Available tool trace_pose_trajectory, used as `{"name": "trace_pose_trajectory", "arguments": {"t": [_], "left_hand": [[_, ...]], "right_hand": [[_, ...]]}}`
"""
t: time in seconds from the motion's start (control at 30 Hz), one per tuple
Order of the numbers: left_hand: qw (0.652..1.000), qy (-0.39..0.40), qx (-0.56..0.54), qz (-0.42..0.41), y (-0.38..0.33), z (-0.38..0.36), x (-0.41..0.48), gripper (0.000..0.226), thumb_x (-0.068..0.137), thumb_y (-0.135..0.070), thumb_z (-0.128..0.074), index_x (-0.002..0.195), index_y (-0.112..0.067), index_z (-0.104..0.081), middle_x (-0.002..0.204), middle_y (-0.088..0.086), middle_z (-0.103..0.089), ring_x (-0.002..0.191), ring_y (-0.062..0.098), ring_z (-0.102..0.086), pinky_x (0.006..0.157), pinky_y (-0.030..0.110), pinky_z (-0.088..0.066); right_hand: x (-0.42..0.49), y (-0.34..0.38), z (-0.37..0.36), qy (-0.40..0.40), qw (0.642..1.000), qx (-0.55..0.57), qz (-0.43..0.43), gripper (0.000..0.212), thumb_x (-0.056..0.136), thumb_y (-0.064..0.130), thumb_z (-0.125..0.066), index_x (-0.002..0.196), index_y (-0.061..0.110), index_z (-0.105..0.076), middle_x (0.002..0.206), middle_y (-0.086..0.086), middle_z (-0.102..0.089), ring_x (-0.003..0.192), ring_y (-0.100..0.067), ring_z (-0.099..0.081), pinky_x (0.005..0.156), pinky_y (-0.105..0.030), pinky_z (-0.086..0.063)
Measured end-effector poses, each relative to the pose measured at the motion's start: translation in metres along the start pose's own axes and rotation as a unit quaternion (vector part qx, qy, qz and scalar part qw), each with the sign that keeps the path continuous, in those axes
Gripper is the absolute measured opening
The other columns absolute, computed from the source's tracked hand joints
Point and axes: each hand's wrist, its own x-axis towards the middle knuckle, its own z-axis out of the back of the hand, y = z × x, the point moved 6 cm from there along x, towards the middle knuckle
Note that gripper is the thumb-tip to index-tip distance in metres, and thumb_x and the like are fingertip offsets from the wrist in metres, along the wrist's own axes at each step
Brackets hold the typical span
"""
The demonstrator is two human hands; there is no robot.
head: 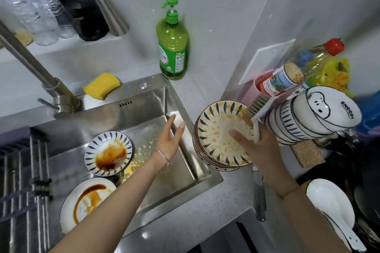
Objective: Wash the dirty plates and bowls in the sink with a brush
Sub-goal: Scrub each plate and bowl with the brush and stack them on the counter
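Note:
My right hand (259, 146) grips a white-handled brush (257, 109) and rests on the top plate of a stack of blue-patterned dirty plates (218, 135) on the counter right of the sink. The brush bristles point up beside the plate's far rim. My left hand (171, 139) hovers open over the steel sink's (185, 162) right side, fingers straight, holding nothing. In the sink lie a small patterned plate (108, 153) smeared with brown sauce and a white plate (86, 203) with a brown streak.
A faucet (37, 74) rises at the sink's back left; a yellow sponge (101, 85) and a green soap bottle (172, 47) stand behind it. Stacked bowls (312, 119) lean at right. A drying rack (22, 181) spans the sink's left.

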Motion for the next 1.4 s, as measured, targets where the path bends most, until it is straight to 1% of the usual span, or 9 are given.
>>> {"name": "trace_pose_trajectory", "arguments": {"t": [0.1, 0.3, 0.43, 0.57, 0.73, 0.93, 1.1, 1.3, 1.4], "left_hand": [[0.997, -0.063, 0.002, 0.048, 0.037, 0.053, -0.004, 0.056, 0.098, -0.038, -0.046, 0.149, -0.018, -0.033, 0.153, 0.001, -0.034, 0.142, 0.015, -0.030, 0.105, 0.017, -0.024], [0.969, -0.191, -0.004, 0.156, 0.119, 0.166, -0.023, 0.052, 0.099, -0.040, -0.045, 0.144, -0.013, -0.042, 0.149, 0.007, -0.042, 0.135, 0.022, -0.040, 0.113, 0.031, -0.030], [0.948, -0.226, -0.015, 0.221, 0.172, 0.214, -0.026, 0.064, 0.096, -0.047, -0.045, 0.147, -0.009, -0.036, 0.146, 0.011, -0.044, 0.130, 0.030, -0.045, 0.052, 0.001, -0.044], [0.942, -0.230, -0.020, 0.246, 0.214, 0.248, -0.016, 0.078, 0.090, -0.055, -0.047, 0.149, -0.007, -0.029, 0.149, 0.016, -0.039, 0.136, 0.032, -0.039, 0.104, 0.031, -0.040], [0.938, -0.214, 0.024, 0.271, 0.258, 0.263, 0.012, 0.090, 0.086, -0.074, -0.040, 0.149, -0.009, -0.031, 0.150, 0.016, -0.040, 0.136, 0.034, -0.039, 0.113, 0.046, -0.032], [0.934, -0.183, 0.062, 0.301, 0.285, 0.260, 0.033, 0.077, 0.092, -0.065, -0.032, 0.147, -0.010, -0.035, 0.147, 0.013, -0.043, 0.134, 0.032, -0.041, 0.108, 0.036, -0.031], [0.929, -0.262, 0.036, 0.258, 0.278, 0.255, 0.035, 0.043, 0.104, -0.030, -0.036, 0.133, 0.001, -0.044, 0.121, 0.014, -0.054, 0.109, 0.024, -0.049, 0.078, 0.023, -0.032], [0.939, -0.293, -0.044, 0.175, 0.239, 0.247, 0.028, 0.013, 0.104, -0.026, -0.034, 0.109, -0.014, -0.037, 0.079, 0.007, -0.050, 0.059, 0.013, -0.053, 0.045, 0.016, -0.041], [0.946, -0.279, -0.029, 0.161, 0.222, 0.248, 0.023, 0.010, 0.104, -0.027, -0.035, 0.109, -0.019, -0.035, 0.076, 0.000, -0.046, 0.060, 0.019, -0.049, 0.049, 0.019, -0.044]], "right_hand": [[0.003, 0.014, -0.063, 0.103, 0.995, 0.004, -0.009, 0.060, 0.069, 0.040, -0.076, 0.125, 0.027, -0.059, 0.117, 0.022, -0.060, 0.109, 0.010, -0.055, 0.089, -0.007, -0.044], [0.004, 0.006, -0.206, 0.297, 0.953, -0.004, -0.056, 0.051, 0.083, 0.032, -0.072, 0.130, 0.023, -0.057, 0.122, 0.008, -0.063, 0.075, 0.012, -0.059, 0.052, -0.004, -0.040], [0.020, -0.024, -0.275, 0.360, 0.927, -0.066, -0.080, 0.050, 0.083, 0.033, -0.072, 0.129, 0.019, -0.057, 0.116, 0.003, -0.065, 0.087, 0.001, -0.061, 0.051, -0.006, -0.042], [0.040, -0.067, -0.323, 0.413, 0.896, -0.136, -0.093, 0.027, 0.084, 0.027, -0.072, 0.110, 0.020, -0.065, 0.093, 0.001, -0.067, 0.045, 0.006, -0.050, 0.042, -0.008, -0.037], [0.062, -0.121, -0.367, 0.435, 0.878, -0.176, -0.098, 0.027, 0.081, 0.027, -0.075, 0.107, 0.022, -0.070, 0.100, 0.000, -0.073, 0.090, -0.013, -0.068, 0.076, -0.021, -0.055], [0.066, -0.162, -0.401, 0.433, 0.880, -0.151, -0.125, 0.037, 0.085, 0.027, -0.071, 0.120, 0.022, -0.061, 0.101, 0.005, -0.067, 0.097, -0.012, -0.065, 0.072, -0.014, -0.053], [0.064, -0.187, -0.409, 0.390, 0.894, -0.153, -0.161, 0.049, 0.086, 0.036, -0.068, 0.131, 0.019, -0.057, 0.118, -0.005, -0.066, 0.111, -0.029, -0.060, 0.093, -0.039, -0.050], [0.061, -0.175, -0.391, 0.381, 0.900, -0.146, -0.155, 0.045, 0.088, 0.044, -0.064, 0.130, 0.029, -0.056, 0.060, 0.021, -0.057, 0.044, 0.004, -0.047, 0.041, -0.007, -0.031], [0.055, -0.154, -0.377, 0.400, 0.896, -0.139, -0.133, 0.046, 0.089, 0.044, -0.061, 0.132, 0.032, -0.054, 0.092, 0.016, -0.066, 0.052, 0.009, -0.050, 0.050, -0.006, -0.035]]}}
